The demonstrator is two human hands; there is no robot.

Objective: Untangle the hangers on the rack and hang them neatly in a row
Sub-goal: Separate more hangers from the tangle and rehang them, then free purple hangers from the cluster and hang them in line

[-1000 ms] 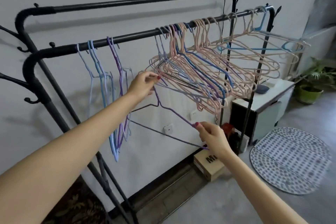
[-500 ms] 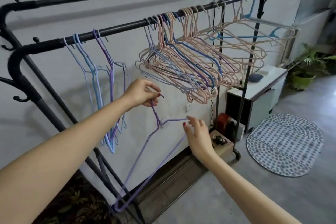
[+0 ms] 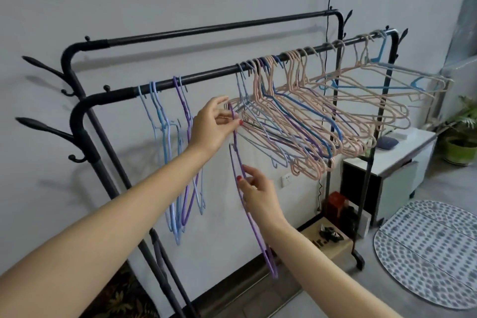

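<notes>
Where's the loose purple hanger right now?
The thin purple plastic hanger hangs off the rail, between the left hand and right hand, left of the tangled pink hangers.

A bare stretch of the front rail (image 3: 209, 75) is left open between the hung hangers (image 3: 178, 157) and the tangled bunch (image 3: 304, 121), which crowds the right.

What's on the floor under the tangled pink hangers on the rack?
Under the tangled pink hangers: a cardboard box, a red box and dark items. The right arm covers part of the cardboard box.
</notes>
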